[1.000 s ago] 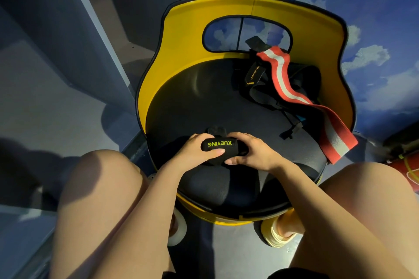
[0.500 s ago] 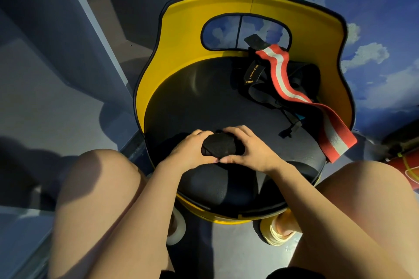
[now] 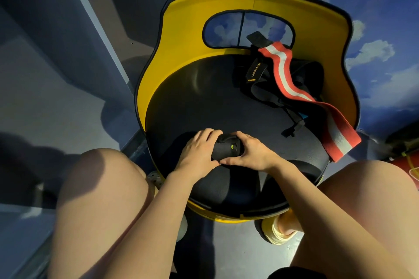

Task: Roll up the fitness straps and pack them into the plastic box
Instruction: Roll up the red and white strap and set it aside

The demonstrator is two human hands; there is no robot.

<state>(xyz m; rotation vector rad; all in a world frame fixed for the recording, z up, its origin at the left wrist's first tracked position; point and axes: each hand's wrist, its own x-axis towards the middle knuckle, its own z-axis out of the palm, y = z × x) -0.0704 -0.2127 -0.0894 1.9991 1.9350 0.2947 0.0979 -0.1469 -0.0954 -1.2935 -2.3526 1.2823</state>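
The rolled black strap (image 3: 227, 148) has turned between both hands, its yellow lettering now almost hidden.

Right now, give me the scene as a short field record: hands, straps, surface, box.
left hand: grips the left end of the black strap roll
right hand: grips the right end of the same roll
black strap roll: rolled up tight, held just above the front of the seat, small yellow mark showing
red and white strap: unrolled, draped across the back right of the seat, end hanging over the edge
black straps: loose pile under the red and white strap
seat: black round cushion with yellow backrest
plastic box: not in view
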